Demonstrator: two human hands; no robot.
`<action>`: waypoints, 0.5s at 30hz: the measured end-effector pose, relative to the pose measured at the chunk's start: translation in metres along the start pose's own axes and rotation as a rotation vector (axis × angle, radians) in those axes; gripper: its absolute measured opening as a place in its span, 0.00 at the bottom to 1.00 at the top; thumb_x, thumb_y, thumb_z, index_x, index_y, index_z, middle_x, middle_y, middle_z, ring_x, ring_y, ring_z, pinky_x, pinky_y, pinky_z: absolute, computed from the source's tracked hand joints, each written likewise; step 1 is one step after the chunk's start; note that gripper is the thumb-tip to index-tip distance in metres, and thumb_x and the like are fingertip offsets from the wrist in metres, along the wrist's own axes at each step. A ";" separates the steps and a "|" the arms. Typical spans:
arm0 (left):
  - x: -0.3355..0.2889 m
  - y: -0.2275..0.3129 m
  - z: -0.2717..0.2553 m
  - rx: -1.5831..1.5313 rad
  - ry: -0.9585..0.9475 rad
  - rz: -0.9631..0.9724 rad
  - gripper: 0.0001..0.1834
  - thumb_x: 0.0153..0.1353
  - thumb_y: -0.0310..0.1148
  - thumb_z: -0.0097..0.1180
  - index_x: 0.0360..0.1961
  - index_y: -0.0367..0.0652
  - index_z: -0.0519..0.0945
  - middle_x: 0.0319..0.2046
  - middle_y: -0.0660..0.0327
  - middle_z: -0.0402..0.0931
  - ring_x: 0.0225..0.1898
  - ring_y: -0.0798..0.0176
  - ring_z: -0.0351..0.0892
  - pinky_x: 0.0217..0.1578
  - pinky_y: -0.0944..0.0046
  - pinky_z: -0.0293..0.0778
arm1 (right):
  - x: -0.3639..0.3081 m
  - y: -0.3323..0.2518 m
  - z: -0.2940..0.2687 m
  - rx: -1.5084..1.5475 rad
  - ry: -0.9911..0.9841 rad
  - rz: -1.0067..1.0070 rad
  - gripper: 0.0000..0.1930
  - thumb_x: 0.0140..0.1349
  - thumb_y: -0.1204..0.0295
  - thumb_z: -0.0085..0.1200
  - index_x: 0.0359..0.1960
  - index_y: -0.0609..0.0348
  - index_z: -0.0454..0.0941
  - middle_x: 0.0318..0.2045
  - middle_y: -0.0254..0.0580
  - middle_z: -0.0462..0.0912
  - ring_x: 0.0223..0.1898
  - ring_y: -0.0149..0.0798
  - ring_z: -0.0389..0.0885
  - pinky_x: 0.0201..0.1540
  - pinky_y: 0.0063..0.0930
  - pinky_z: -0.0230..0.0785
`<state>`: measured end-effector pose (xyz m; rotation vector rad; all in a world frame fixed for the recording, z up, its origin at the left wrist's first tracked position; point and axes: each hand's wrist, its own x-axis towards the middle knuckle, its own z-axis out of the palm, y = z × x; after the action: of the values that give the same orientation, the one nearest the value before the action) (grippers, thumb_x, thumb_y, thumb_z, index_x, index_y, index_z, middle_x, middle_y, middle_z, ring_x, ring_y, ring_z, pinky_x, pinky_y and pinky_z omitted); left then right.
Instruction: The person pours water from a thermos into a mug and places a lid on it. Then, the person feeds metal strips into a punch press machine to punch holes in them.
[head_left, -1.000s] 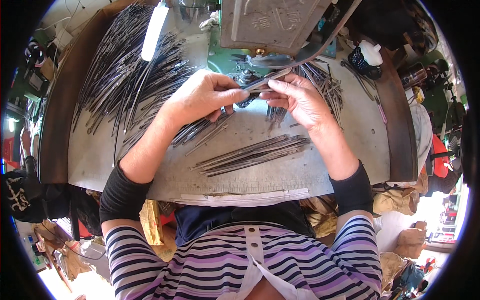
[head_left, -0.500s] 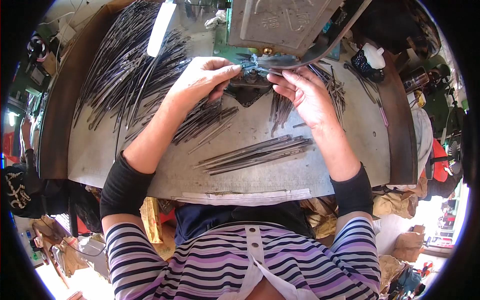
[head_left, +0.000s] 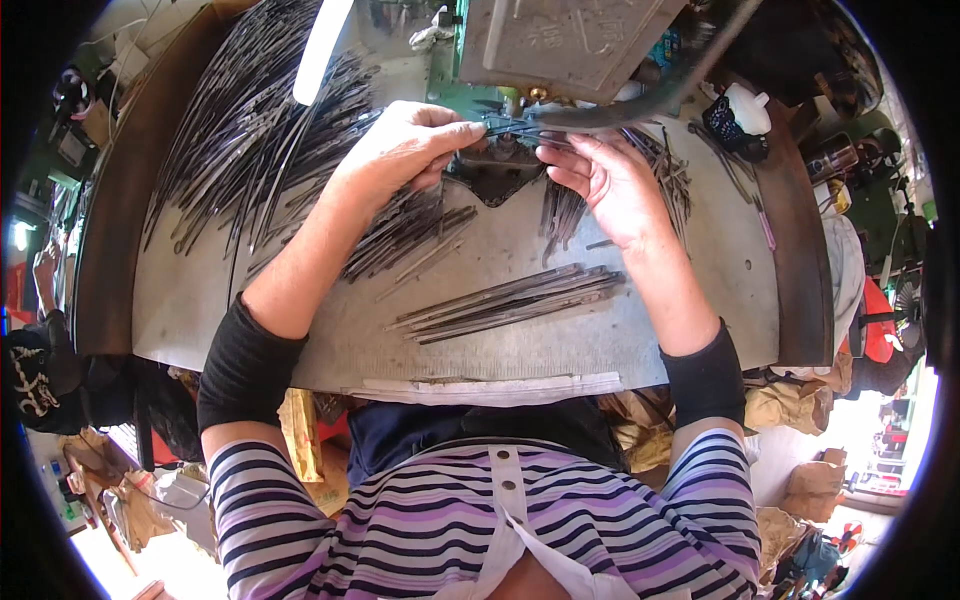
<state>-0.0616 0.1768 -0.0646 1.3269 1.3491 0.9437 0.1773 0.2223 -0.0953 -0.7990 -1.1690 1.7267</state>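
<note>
A big gray machine (head_left: 555,50) sits just past the left hand (head_left: 410,145) and right hand (head_left: 612,180); many sticks (head_left: 250,135) lie left. Both hands pinch a thin, dark strip (head_left: 528,133).

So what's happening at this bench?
A person's left hand and right hand appear to hold a thin dark strip between their fingertips, just below a machine's grey housing. Nearer the person, a small bunch of similar strips lies on the worktable; a much larger pile spreads at the left.
</note>
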 end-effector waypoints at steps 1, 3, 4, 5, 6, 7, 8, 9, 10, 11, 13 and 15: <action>0.000 0.000 0.000 -0.001 0.002 -0.007 0.17 0.60 0.41 0.60 0.32 0.35 0.81 0.13 0.70 0.63 0.13 0.76 0.61 0.14 0.72 0.54 | 0.001 0.002 -0.003 -0.002 -0.030 -0.011 0.14 0.68 0.72 0.47 0.50 0.68 0.72 0.44 0.53 0.81 0.45 0.45 0.83 0.43 0.29 0.81; 0.002 0.000 0.000 -0.016 -0.001 0.029 0.17 0.60 0.41 0.59 0.31 0.34 0.81 0.13 0.69 0.62 0.13 0.76 0.59 0.14 0.72 0.53 | 0.004 0.000 -0.009 0.024 -0.062 -0.018 0.16 0.69 0.69 0.45 0.51 0.69 0.72 0.45 0.52 0.81 0.46 0.44 0.83 0.44 0.31 0.80; 0.001 0.001 0.000 -0.016 0.003 0.017 0.17 0.60 0.41 0.59 0.31 0.34 0.81 0.13 0.69 0.62 0.13 0.76 0.59 0.14 0.72 0.53 | 0.006 -0.001 -0.011 0.049 -0.095 -0.032 0.18 0.70 0.66 0.43 0.52 0.69 0.71 0.45 0.52 0.81 0.47 0.44 0.82 0.45 0.32 0.80; -0.001 0.004 0.000 -0.003 -0.025 0.047 0.17 0.60 0.41 0.59 0.31 0.34 0.81 0.13 0.70 0.62 0.13 0.76 0.59 0.14 0.72 0.53 | 0.007 -0.002 -0.012 -0.018 -0.029 -0.025 0.21 0.70 0.62 0.42 0.53 0.68 0.71 0.46 0.52 0.81 0.47 0.44 0.82 0.46 0.33 0.79; -0.003 0.006 0.000 0.009 -0.054 0.078 0.17 0.60 0.41 0.59 0.31 0.34 0.81 0.13 0.70 0.61 0.13 0.76 0.58 0.14 0.72 0.53 | 0.008 -0.004 -0.014 0.007 -0.002 -0.025 0.21 0.70 0.62 0.43 0.53 0.69 0.71 0.46 0.52 0.81 0.47 0.45 0.82 0.46 0.33 0.79; -0.004 0.006 0.000 0.034 -0.085 0.084 0.16 0.60 0.41 0.59 0.33 0.34 0.82 0.13 0.70 0.61 0.13 0.76 0.57 0.14 0.72 0.53 | 0.009 -0.006 -0.021 -0.021 -0.012 -0.076 0.20 0.70 0.62 0.43 0.52 0.68 0.72 0.46 0.52 0.81 0.46 0.45 0.82 0.46 0.33 0.79; -0.006 0.006 0.001 0.034 -0.084 0.077 0.16 0.60 0.41 0.59 0.33 0.34 0.82 0.13 0.70 0.61 0.13 0.76 0.57 0.14 0.72 0.53 | 0.010 -0.008 -0.026 -0.049 -0.022 -0.128 0.20 0.70 0.62 0.44 0.52 0.68 0.72 0.45 0.52 0.81 0.45 0.45 0.82 0.46 0.33 0.79; -0.011 0.006 0.002 0.071 -0.159 0.075 0.16 0.60 0.41 0.59 0.33 0.35 0.83 0.13 0.70 0.62 0.13 0.76 0.58 0.14 0.72 0.55 | 0.012 -0.009 -0.028 -0.042 0.060 -0.118 0.18 0.69 0.63 0.47 0.51 0.67 0.73 0.44 0.50 0.81 0.42 0.41 0.82 0.42 0.31 0.80; -0.015 0.006 0.007 0.105 -0.244 0.076 0.16 0.61 0.41 0.59 0.34 0.35 0.83 0.13 0.70 0.63 0.14 0.76 0.59 0.15 0.72 0.57 | 0.012 -0.014 -0.034 -0.042 0.071 -0.114 0.18 0.69 0.63 0.47 0.51 0.67 0.73 0.44 0.50 0.81 0.42 0.41 0.82 0.42 0.31 0.80; -0.021 0.007 0.015 0.213 -0.247 0.094 0.15 0.60 0.39 0.59 0.36 0.35 0.83 0.14 0.69 0.67 0.14 0.75 0.62 0.16 0.71 0.62 | 0.012 -0.021 -0.040 -0.097 0.014 -0.102 0.17 0.66 0.65 0.50 0.48 0.67 0.74 0.42 0.49 0.82 0.40 0.40 0.83 0.40 0.30 0.79; -0.037 -0.001 0.019 0.414 -0.265 0.226 0.14 0.59 0.41 0.60 0.37 0.40 0.84 0.20 0.66 0.75 0.20 0.70 0.69 0.22 0.67 0.65 | 0.004 -0.034 -0.031 -0.256 0.001 -0.080 0.13 0.63 0.69 0.53 0.43 0.66 0.77 0.36 0.44 0.84 0.34 0.34 0.82 0.33 0.25 0.76; -0.048 -0.011 0.020 0.497 -0.249 0.391 0.14 0.58 0.41 0.61 0.37 0.41 0.84 0.22 0.63 0.77 0.21 0.66 0.73 0.25 0.63 0.69 | -0.002 -0.046 -0.025 -0.575 -0.062 -0.043 0.12 0.63 0.68 0.54 0.43 0.64 0.78 0.35 0.40 0.83 0.32 0.31 0.80 0.31 0.21 0.73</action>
<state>-0.0488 0.1265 -0.0733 2.0707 1.1911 0.6783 0.2137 0.2373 -0.0606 -1.0494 -1.7467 1.3940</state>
